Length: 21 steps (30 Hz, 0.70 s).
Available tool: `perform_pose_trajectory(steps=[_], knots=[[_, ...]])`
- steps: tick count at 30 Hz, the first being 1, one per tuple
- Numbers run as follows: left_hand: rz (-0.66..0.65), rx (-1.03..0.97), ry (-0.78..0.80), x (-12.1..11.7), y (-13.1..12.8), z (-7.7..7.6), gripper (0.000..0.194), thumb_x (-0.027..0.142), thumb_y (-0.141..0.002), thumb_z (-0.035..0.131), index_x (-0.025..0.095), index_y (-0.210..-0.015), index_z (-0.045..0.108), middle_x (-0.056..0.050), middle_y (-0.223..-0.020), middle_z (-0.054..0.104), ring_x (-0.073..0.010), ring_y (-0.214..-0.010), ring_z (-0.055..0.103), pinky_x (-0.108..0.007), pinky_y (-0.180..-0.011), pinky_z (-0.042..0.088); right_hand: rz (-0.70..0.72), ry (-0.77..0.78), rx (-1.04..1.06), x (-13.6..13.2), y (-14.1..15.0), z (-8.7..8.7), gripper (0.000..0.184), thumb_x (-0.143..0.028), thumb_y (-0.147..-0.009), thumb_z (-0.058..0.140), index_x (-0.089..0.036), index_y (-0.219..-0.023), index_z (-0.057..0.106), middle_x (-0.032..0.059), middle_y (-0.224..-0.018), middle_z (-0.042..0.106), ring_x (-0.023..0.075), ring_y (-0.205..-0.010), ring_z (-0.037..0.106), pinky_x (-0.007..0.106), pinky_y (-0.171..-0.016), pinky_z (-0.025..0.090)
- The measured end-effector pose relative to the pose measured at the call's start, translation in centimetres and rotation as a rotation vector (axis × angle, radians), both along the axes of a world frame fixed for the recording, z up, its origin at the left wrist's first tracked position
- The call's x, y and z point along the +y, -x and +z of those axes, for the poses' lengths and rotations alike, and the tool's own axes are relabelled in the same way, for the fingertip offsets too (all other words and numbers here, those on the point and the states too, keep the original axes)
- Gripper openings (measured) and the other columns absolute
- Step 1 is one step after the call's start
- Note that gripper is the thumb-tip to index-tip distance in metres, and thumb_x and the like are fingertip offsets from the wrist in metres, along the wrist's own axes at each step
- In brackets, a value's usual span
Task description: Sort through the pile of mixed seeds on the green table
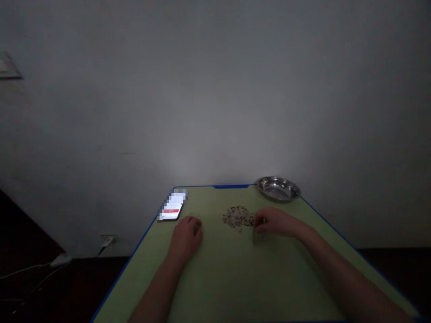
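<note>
A loose pile of mixed dark and pale grains [237,217] lies spread on the light green table [229,278]. At the pile's right edge is my right hand [274,221], its fingers curled down and drawn together near the grains. Anything between those fingertips is hidden or too small to make out. My left hand [186,235] rests on the table left of the pile, apart from it. Its fingers are bent in towards the thumb, and a small dark patch shows between them that I cannot identify.
A shiny metal dish [279,189] stands at the table's back right corner. A phone [172,205] with a lit screen lies at the back left. Behind the table rises a grey wall [229,98]. A plug [107,242] and a white power strip [61,260] with cords are low at left.
</note>
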<state>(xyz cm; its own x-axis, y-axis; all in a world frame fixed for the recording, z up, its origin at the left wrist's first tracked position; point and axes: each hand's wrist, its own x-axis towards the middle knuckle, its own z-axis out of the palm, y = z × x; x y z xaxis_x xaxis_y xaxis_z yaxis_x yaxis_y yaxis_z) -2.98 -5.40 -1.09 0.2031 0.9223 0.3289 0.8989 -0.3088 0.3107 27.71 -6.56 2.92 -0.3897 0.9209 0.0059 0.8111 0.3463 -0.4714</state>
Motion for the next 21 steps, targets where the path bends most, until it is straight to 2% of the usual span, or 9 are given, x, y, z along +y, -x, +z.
perform_pose_trajectory(steps=[5,9,14,21], knots=[[0.004,-0.004,-0.002,0.1,0.1,-0.2,0.019,0.016,-0.077,0.049,0.016,-0.089,0.063,-0.008,-0.095,0.061,-0.0188,-0.092,0.054,-0.032,-0.084,0.040,0.042,-0.106,-0.039,1.6,3.8,-0.1,0.011,-0.027,-0.072,0.064,-0.019,-0.078,0.069,0.0020,-0.078,0.070,0.0155,-0.070,0.061,0.023,-0.060,0.038],[-0.007,-0.018,-0.010,0.2,0.3,-0.5,0.017,0.016,-0.076,0.049,0.016,-0.088,0.062,-0.008,-0.094,0.060,-0.0187,-0.092,0.054,-0.032,-0.084,0.040,-0.007,-0.176,-0.087,2.8,5.6,-0.3,0.013,-0.029,-0.075,0.063,-0.018,-0.080,0.068,0.0047,-0.081,0.070,0.0163,-0.073,0.060,0.024,-0.062,0.036],[-0.008,-0.024,-0.008,0.3,0.3,-0.5,0.017,0.016,-0.076,0.049,0.016,-0.088,0.062,-0.007,-0.094,0.060,-0.0188,-0.092,0.054,-0.032,-0.085,0.040,-0.096,-0.214,-0.088,4.0,5.4,-0.5,0.017,-0.032,-0.078,0.061,-0.017,-0.084,0.067,0.0073,-0.085,0.069,0.0181,-0.078,0.059,0.025,-0.065,0.037],[0.001,-0.020,0.006,0.3,0.1,-0.4,0.018,0.015,-0.076,0.049,0.016,-0.088,0.063,-0.008,-0.094,0.060,-0.0187,-0.093,0.053,-0.033,-0.086,0.040,-0.046,-0.135,0.063,3.6,3.8,0.0,0.017,-0.029,-0.078,0.058,-0.016,-0.082,0.068,0.0047,-0.082,0.069,0.0155,-0.074,0.060,0.023,-0.063,0.039]])
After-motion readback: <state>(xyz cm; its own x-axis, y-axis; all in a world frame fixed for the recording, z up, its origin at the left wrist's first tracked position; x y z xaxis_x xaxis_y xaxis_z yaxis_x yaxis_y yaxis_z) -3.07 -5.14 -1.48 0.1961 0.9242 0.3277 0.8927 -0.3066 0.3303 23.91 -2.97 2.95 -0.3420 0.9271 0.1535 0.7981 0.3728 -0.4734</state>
